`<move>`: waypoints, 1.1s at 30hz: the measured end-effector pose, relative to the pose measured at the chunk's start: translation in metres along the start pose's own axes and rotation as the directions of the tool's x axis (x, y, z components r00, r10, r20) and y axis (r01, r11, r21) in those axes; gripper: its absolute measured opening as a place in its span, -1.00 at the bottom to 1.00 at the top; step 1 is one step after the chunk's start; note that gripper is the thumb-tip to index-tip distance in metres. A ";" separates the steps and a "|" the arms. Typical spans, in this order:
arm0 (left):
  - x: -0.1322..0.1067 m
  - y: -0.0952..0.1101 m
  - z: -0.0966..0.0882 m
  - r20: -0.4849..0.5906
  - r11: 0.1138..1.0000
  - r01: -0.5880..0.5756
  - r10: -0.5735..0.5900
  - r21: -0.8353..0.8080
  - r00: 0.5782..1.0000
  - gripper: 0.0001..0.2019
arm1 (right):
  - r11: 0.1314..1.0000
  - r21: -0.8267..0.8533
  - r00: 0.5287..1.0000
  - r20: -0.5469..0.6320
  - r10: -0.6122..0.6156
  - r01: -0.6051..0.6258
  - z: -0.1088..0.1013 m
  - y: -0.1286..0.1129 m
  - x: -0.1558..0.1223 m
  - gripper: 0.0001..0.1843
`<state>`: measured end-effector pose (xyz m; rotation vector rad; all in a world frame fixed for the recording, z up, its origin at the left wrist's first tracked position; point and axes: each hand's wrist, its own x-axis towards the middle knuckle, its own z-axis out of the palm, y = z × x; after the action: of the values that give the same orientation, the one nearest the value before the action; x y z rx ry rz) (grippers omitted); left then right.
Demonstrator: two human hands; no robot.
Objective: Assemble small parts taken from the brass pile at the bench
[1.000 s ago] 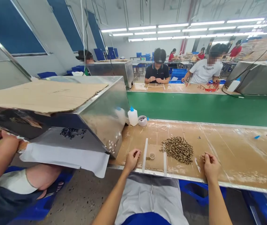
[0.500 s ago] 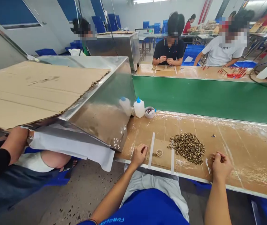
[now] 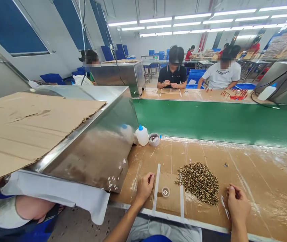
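Having left hand (image 3: pixel 144 187) and right hand (image 3: pixel 238 203) curled, cannot tell if gripping, at opposite sides of heaped small gold-and-black shiny pieces (image 3: pixel 199 183)

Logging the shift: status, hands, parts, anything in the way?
Left hand by tape strip. Right hand right of parts pile. Small cup between hands; nothing covering pile.

Below the near edge of the workbench (image 3: pixel 254 171) show creased, pale grey bottoms (image 3: pixel 181 232) and a rounded bit of blue top (image 3: pixel 157 239); left hand (image 3: pixel 144 188), right hand (image 3: pixel 238 203) and forearms (image 3: pixel 125 220) are bare.
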<state>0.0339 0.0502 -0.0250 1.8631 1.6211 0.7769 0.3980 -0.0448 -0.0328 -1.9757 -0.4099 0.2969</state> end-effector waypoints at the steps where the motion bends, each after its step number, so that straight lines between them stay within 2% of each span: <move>1: 0.002 0.000 0.001 0.001 1.000 -0.014 0.014 0.008 1.000 -0.64 | 1.000 -0.007 1.000 0.005 -0.001 0.001 0.000 0.000 0.000 -0.48; 4: 0.008 0.003 -0.001 0.005 0.998 -0.055 0.054 0.034 0.999 -0.66 | 1.000 -0.025 1.000 0.020 -0.005 0.005 -0.001 0.001 0.001 -0.48; 9: 0.025 0.010 -0.004 0.013 0.981 -0.189 0.189 0.030 0.982 -0.71 | 1.000 -0.003 1.000 0.027 -0.014 0.014 -0.001 0.000 0.001 -0.46; 13: 0.065 0.020 0.000 -0.023 0.971 -0.235 0.236 0.038 0.971 -0.73 | 0.999 0.025 0.999 0.019 -0.035 0.035 0.000 0.001 0.000 -0.44; 17: 0.118 0.036 0.005 -0.059 0.964 -0.258 0.261 0.061 0.963 -0.54 | 0.997 0.058 0.998 0.030 -0.052 0.051 0.000 0.005 -0.001 -0.42; 19: 0.139 0.044 0.006 -0.033 0.964 -0.198 0.206 0.177 0.978 -0.46 | 0.995 0.065 0.996 0.036 -0.077 0.075 0.000 0.009 0.000 -0.42; 23: 0.165 0.051 0.006 0.026 0.964 -0.124 0.122 0.234 0.992 -0.45 | 0.993 0.057 0.994 0.025 -0.107 0.106 0.001 0.016 0.003 -0.40; 26: 0.171 0.052 0.002 0.063 0.962 -0.093 0.079 0.256 0.995 -0.50 | 0.991 0.055 0.992 0.018 -0.123 0.121 0.001 0.019 0.002 -0.41; 29: 0.162 0.053 -0.010 0.100 0.961 -0.098 0.075 0.258 0.992 -0.51 | 0.991 0.058 0.992 0.016 -0.124 0.123 -0.001 0.018 -0.002 -0.44; 32: 0.127 0.050 -0.038 0.146 0.966 -0.145 0.115 0.213 0.983 -0.52 | 0.992 0.065 0.994 0.015 -0.113 0.111 -0.004 0.013 -0.005 -0.45; 33: 0.108 0.047 -0.052 0.192 0.972 -0.191 0.163 0.135 0.968 -0.55 | 0.992 0.067 0.994 0.016 -0.107 0.106 -0.005 0.011 -0.006 -0.45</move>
<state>0.0390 0.1532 0.0527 2.1440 1.4501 0.5500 0.3961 -0.0554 -0.0411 -1.8808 -0.5103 0.2584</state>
